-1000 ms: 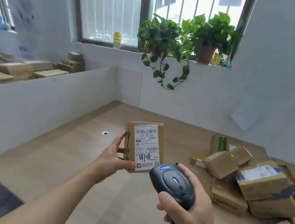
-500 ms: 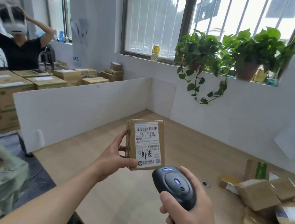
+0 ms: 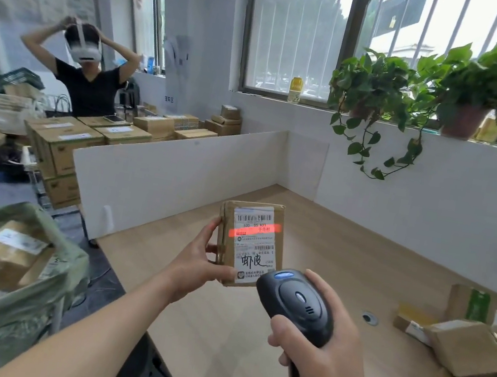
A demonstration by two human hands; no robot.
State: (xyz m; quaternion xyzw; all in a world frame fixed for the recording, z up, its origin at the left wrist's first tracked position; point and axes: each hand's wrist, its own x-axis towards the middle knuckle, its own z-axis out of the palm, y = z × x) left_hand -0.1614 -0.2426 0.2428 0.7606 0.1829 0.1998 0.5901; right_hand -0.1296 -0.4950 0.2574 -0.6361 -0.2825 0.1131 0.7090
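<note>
Parcel point(image 3: 249, 244), one small brown cardboard box with a white label point(image 3: 253, 248) facing the camera, is held upright in the air above the pale wooden worktop point(image 3: 359, 266). The left hand point(image 3: 196, 266) reaches forward on a bare, outstretched forearm and grips the parcel's left edge. Its fingers point(image 3: 213, 227) run up that side, and the thumb is clamped across the bottom corner of the label. The right hand point(image 3: 326, 366) sits lower and nearer, fingers wrapped tight round the handle of one black scanner point(image 3: 296, 305). The scanner's head is just below and right of the parcel, and a red light stripe point(image 3: 255, 230) lies across the upper label.

At the left a green sack point(image 3: 4, 322) stands open with brown packages point(image 3: 5, 256) inside, at least two, blurred. On the worktop's right end lies a heap of boxes point(image 3: 470, 347), at least five, some cut off by the frame edge. Two potted plants point(image 3: 475, 84) stand on the windowsill.
</note>
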